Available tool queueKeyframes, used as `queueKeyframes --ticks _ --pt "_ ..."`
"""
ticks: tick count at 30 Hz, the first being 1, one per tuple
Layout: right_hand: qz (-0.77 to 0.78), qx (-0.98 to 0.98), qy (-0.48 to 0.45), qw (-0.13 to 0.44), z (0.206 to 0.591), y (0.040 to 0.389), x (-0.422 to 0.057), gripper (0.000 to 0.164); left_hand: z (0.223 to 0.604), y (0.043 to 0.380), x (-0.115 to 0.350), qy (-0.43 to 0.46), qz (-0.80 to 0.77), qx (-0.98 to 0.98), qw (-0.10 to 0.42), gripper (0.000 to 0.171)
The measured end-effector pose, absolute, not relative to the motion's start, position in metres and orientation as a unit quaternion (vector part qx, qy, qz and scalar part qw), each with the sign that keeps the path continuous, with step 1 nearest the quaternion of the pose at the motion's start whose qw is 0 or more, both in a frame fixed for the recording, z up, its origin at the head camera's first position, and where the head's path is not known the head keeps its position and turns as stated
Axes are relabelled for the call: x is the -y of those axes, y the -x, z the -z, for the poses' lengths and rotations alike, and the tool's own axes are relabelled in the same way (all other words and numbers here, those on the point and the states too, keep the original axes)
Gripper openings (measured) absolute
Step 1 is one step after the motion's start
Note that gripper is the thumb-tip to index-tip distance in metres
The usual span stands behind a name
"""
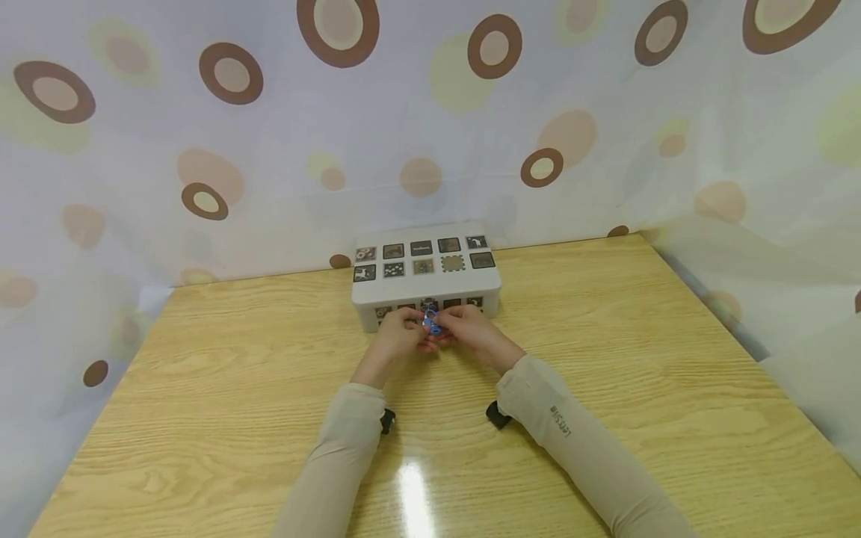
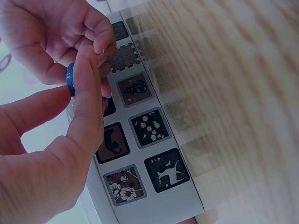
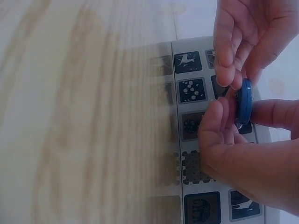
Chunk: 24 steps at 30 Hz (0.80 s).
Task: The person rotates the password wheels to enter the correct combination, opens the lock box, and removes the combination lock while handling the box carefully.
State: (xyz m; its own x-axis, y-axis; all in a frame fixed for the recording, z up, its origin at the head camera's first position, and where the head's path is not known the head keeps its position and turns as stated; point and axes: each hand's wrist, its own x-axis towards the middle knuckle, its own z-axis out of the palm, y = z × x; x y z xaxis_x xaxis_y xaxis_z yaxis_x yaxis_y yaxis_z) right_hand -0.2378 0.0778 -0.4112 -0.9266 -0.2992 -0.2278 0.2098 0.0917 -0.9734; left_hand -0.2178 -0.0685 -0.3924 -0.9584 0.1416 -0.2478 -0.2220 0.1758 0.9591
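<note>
Object: a small blue disc held edge-on between both hands, just in front of a white box on the wooden table.
Left hand: pinches the disc.
Right hand: fingertips pinch it too.
Obscured: fingers cover the disc's face; its markings cannot be made out.
</note>
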Motion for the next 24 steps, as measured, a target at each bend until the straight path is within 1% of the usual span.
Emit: queueKeyframes --ticks 9,13,24 --pt "0.696 -0.689 0.012 0.201 0.4131 0.2433 -0.0799 0.033 0.3926 0.2176 0.0692 0.023 -0.639 -0.756 0.138 0.031" --pt "0.684 -0.699 0.016 0.209 0.4129 0.2437 -0.0809 0.034 0.3927 0.2181 0.0693 0.027 -0.64 -0.756 0.137 0.032" --pt "0.675 -0.708 0.025 0.207 0.4149 0.2443 -0.0809 0.036 0.3929 0.2192 0.0695 0.032 -0.637 -0.756 0.147 0.034"
